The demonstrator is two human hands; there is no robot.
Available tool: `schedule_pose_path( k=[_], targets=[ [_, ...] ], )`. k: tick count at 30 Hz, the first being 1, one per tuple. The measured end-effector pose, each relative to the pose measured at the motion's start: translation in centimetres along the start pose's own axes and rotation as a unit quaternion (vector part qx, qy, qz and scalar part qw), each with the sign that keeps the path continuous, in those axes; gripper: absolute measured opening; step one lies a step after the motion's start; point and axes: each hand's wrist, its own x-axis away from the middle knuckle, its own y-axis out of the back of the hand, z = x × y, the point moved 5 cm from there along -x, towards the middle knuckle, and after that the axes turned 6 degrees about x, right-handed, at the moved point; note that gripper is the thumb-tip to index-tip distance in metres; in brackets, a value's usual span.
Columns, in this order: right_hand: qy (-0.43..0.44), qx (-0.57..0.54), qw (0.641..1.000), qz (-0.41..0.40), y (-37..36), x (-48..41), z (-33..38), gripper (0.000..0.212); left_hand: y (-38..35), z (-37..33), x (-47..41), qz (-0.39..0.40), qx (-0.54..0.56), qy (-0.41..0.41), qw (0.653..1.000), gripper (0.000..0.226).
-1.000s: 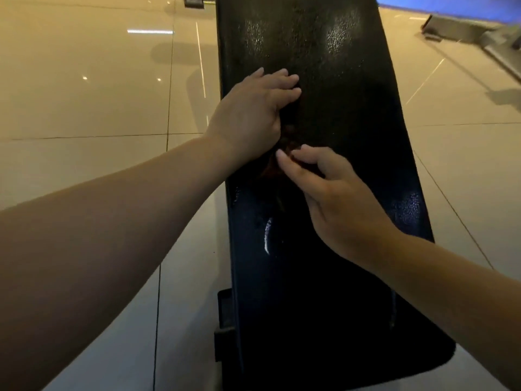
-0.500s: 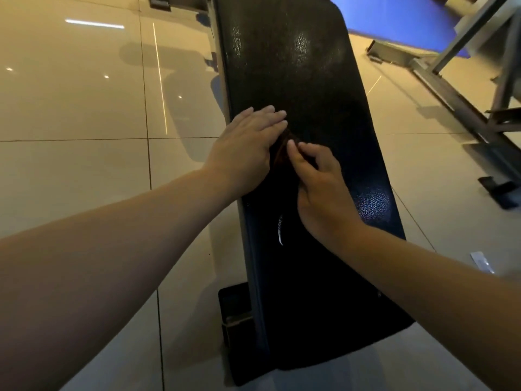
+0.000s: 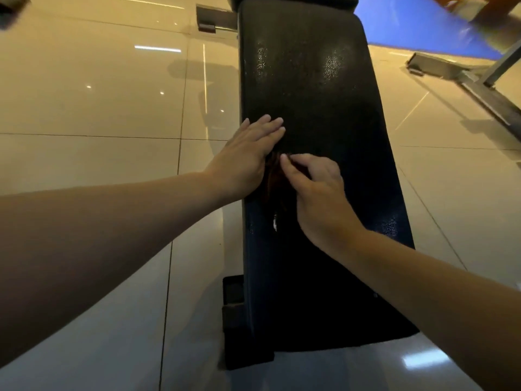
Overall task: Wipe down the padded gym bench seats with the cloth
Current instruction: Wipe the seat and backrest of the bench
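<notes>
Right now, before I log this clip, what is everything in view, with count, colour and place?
bench pad: one, black, running up the middle of the view
cloth: one, dark reddish-brown, bunched on the bench pad between the hands
white mark: one, white, on the pad just nearer than the cloth
bench base: one, black, under the pad's near left edge
floor: glossy beige tiles, all around the bench
mat: one, blue, top right
metal frame: one, grey, on the floor at far right
metal bracket: one, grey, by the pad's far left corner
left hand: one, fingers straight, flat on the pad beside the cloth
right hand: one, fingers curled, pinches the cloth
</notes>
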Motion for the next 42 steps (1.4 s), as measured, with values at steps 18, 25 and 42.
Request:
schedule_pose_path(
  k=[18, 25, 42],
  targets=[
    [0.218, 0.054, 0.967, 0.122, 1.0, 7.8, 0.8, 0.071, -2.0, -1.7, 4.5, 0.055, -0.084, -0.043, 0.994, 0.059],
    [-0.032, 0.011, 0.997, 0.071, 0.8, 6.8, 2.4, 0.073, -2.4, -2.2, 6.1, 0.057, -0.085, -0.062, 0.993, 0.057],
    [0.194, 0.046, 0.972, 0.121, 1.3, 8.7, 1.4, 0.068, -2.0, -2.7, 6.4, 0.062, -0.001, -0.052, 0.997, 0.052]
  ],
)
